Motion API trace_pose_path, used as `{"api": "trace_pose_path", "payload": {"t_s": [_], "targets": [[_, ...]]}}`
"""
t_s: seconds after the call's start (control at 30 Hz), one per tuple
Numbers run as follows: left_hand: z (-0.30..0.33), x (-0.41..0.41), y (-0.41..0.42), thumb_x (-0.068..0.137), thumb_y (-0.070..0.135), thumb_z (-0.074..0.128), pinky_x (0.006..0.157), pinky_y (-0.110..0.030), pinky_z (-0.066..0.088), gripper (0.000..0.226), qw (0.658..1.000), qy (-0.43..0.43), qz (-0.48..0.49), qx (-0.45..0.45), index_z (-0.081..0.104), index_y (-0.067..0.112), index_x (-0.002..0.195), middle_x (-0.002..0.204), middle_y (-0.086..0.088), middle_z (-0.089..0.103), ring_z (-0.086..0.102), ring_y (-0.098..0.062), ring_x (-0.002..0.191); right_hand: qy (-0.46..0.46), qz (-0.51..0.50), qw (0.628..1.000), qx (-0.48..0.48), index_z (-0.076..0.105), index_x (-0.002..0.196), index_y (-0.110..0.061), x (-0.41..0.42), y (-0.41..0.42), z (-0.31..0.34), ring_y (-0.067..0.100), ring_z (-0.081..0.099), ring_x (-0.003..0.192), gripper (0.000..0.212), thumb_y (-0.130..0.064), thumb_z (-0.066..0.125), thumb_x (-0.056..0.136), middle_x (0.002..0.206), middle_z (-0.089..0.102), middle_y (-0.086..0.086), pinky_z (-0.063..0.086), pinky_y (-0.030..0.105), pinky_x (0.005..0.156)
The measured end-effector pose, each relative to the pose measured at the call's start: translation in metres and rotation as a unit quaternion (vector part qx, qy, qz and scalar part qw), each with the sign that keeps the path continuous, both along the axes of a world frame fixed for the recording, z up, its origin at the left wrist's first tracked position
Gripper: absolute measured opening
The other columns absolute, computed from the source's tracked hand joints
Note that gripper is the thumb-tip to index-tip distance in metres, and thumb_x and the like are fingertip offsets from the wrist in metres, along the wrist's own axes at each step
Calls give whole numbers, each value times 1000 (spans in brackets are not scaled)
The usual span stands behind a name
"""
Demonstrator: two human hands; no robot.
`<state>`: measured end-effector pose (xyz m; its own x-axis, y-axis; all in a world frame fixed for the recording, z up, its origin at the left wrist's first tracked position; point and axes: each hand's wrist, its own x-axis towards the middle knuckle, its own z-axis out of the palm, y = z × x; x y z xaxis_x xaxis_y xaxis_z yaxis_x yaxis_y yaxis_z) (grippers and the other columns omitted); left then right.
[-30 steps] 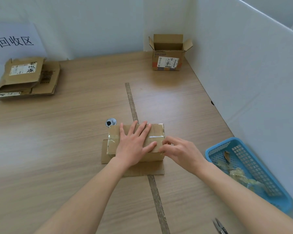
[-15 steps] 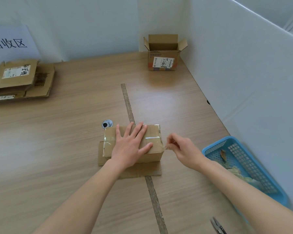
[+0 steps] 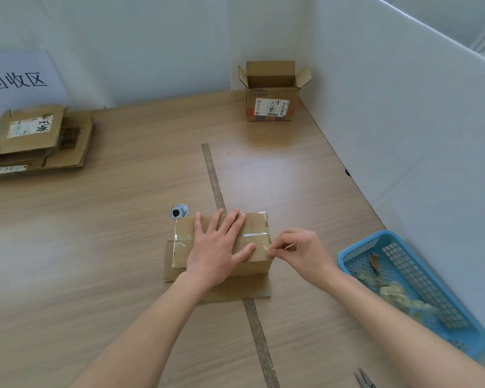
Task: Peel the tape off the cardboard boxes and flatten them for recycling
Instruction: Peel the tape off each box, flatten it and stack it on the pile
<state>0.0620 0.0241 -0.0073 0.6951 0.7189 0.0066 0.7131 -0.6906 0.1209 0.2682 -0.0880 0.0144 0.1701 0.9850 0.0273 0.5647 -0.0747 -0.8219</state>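
the taped box [image 3: 252, 228] sits mid-table on a flat cardboard sheet [image 3: 221, 292], clear tape [image 3: 254, 235] still across its top. the left hand [image 3: 217, 247] stays pressed flat on it, fingers straight, while the right hand [image 3: 300, 250], which half a second ago had drawn away from the box's right end, is back at that edge, pinching what seems the tape's end. peeling looks barely begun; the blue basket [image 3: 353, 253] of tape scraps waits nearby, flattened boxes [image 3: 37, 141] and an open box [image 3: 272, 91] farther off.
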Motion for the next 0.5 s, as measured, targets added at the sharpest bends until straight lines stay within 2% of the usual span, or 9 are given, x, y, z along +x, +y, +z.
{"api": "trace_pose_path", "payload": {"t_s": [0.07, 0.13, 0.17, 0.23, 0.3, 0.4, 0.5], "targets": [[1, -2, 1, 94, 76, 15, 122, -62, 1, 81, 1000, -8, -3, -1, 22, 31, 160, 164, 14, 26, 22, -22, 152, -32, -57, 998, 25, 77, 79, -20, 4, 13, 3, 8, 67, 73, 11, -11, 81, 83, 77, 71, -12, 57, 36, 70], [2, -1, 2, 93, 77, 16, 123, -60, 0, 80, 1000, -11, -13, -5, 23, 33, 160, 163, 16, 27, 23, -20, 152, -27, -172, 983, 51, 76, 78, -20, 12, 28, 11, 7, 66, 68, 9, -16, 82, 83, 74, 69, -14, 54, 33, 65], [2, -1, 3, 93, 78, 16, 123, -59, 0, 80, 1000, -13, -15, -4, 23, 34, 160, 163, 17, 27, 22, -19, 152, -36, -196, 979, 53, 77, 80, -21, 14, 36, 15, 7, 65, 68, 8, -19, 84, 81, 74, 68, -14, 52, 30, 66], [3, -1, 3, 93, 78, 16, 123, -58, 0, 81, 1000, -11, -16, -5, 23, 34, 160, 163, 17, 27, 21, -18, 152, -45, -190, 980, 29, 76, 92, -25, 12, 45, 18, 6, 65, 67, 17, -22, 86, 78, 76, 70, -12, 51, 25, 67], [2, -1, 2, 93, 78, 15, 123, -59, -1, 81, 1000, -9, -15, -6, 22, 34, 160, 164, 17, 25, 19, -18, 152, -45, -174, 984, 20, 74, 95, -26, 6, 43, 19, 6, 68, 67, 23, -22, 87, 77, 76, 72, -10, 53, 20, 68], [2, -1, 1, 93, 78, 14, 123, -59, 0, 81, 1000, -8, -15, -8, 21, 33, 161, 165, 17, 24, 18, -19, 153, -126, -82, 987, 49, 81, 90, -17, -2, 32, 14, 11, 72, 77, 10, -14, 84, 81, 86, 78, -5, 57, 28, 75], [1, -1, 1, 93, 78, 13, 123, -60, 0, 81, 1000, -9, -13, -6, 21, 33, 161, 165, 16, 23, 18, -20, 154, -110, -38, 992, 46, 81, 103, -13, 0, 22, 9, 13, 71, 88, 17, -19, 80, 87, 106, 76, -3, 57, 34, 84]]}}
